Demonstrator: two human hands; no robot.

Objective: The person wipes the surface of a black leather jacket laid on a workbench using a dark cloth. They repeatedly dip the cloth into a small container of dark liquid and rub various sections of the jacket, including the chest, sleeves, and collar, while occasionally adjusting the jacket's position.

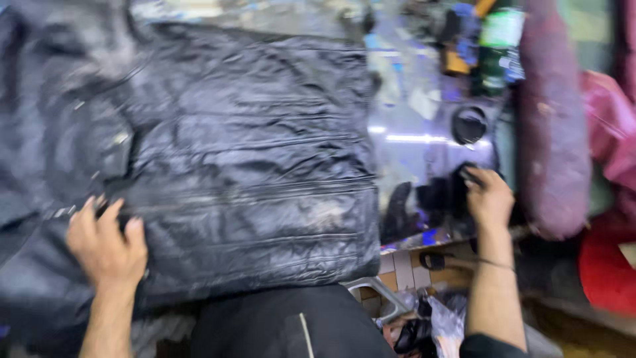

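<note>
Garment: a black leather jacket (245, 166) lies spread over the work surface, filling the left and middle of the view, its stitched panel seams running crosswise.
Left hand: the left hand (106, 245) rests on the jacket's near left part, fingers curled and pressing the leather; whether a fold is pinched cannot be told through the blur.
Right hand: the right hand (489, 195) reaches to the right of the jacket, fingertips closed on a small dark object (457, 189) whose kind is unclear.
Surroundings: a green bottle (498, 50) stands at the far edge; a maroon padded roll (553, 132) lies beyond the right hand.
Technique: judged from this pose, a flat, firm left palm keeps the leather from sliding.
</note>
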